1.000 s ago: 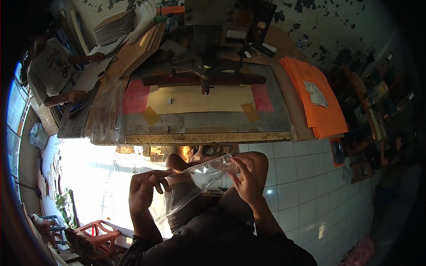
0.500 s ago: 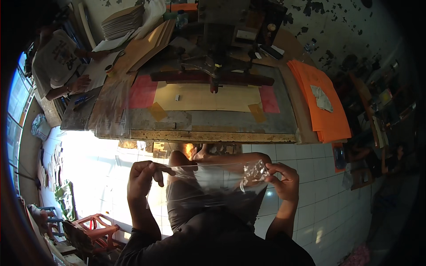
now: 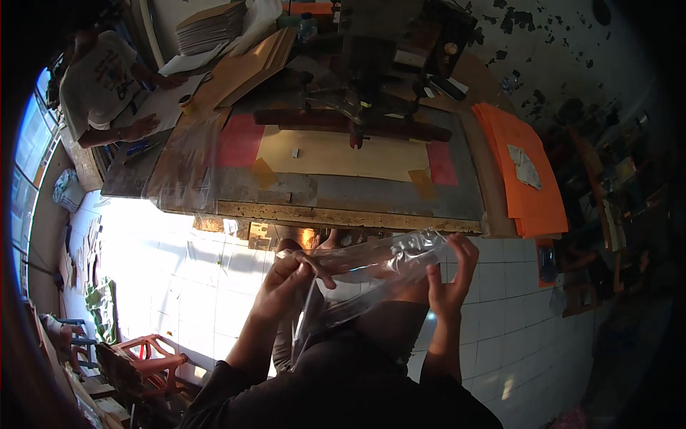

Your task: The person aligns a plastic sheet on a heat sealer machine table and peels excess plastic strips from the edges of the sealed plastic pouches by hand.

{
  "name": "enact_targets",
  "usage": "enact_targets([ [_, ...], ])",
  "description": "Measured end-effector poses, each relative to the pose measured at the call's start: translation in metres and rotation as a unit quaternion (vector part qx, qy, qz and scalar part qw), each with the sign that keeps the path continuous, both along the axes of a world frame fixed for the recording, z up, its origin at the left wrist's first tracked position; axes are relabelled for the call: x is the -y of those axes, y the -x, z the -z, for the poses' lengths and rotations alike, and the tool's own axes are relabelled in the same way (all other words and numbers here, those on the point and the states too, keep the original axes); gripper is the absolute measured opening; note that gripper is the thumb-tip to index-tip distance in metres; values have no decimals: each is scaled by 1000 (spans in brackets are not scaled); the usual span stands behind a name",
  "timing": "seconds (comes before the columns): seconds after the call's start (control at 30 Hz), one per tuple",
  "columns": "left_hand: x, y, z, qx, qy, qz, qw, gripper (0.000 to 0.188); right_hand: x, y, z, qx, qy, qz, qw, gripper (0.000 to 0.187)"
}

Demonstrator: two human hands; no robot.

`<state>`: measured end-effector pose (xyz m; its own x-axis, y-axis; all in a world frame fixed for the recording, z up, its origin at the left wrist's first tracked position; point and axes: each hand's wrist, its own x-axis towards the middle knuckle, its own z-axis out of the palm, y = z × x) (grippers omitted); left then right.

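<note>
A clear plastic sheet or bag (image 3: pixel 371 275) stretches in front of me above my lap, its right end crumpled and shiny. My left hand (image 3: pixel 284 281) is closed, pinching its left end between thumb and fingers. A loose part of the plastic hangs below that hand. At the crumpled end, my right hand (image 3: pixel 454 277) has its fingers raised and its thumb spread apart. Its fingertips are close beside the plastic; whether they touch it I cannot make out.
Ahead stands a workbench (image 3: pixel 343 215) with a clamp-like press (image 3: pixel 357 118) over a yellow sheet (image 3: pixel 336 156). Orange sheets (image 3: pixel 522 196) hang over its right edge, under a pale rag (image 3: pixel 524 168). Clear plastic (image 3: pixel 186 168) drapes at left. Another person (image 3: pixel 100 82) works far left. A red stool (image 3: pixel 153 365) stands lower left.
The plastic has gone from level to slanting, its right end higher. My left hand has moved right, toward the middle. My right hand has risen and its pinch has opened.
</note>
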<state>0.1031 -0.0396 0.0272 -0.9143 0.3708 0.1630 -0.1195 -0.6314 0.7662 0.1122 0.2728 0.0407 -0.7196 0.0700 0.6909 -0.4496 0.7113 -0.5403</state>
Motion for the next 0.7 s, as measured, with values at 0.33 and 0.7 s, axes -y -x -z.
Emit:
enact_targets([
  [0.33,-26,19,-26,-108,279,-7,954,20,44,-7,17,-82,-62,-105,989,23],
  [0.7,-24,28,-33,-316,435,-167,826,9,31,-3,-4,6,66,-177,982,19],
])
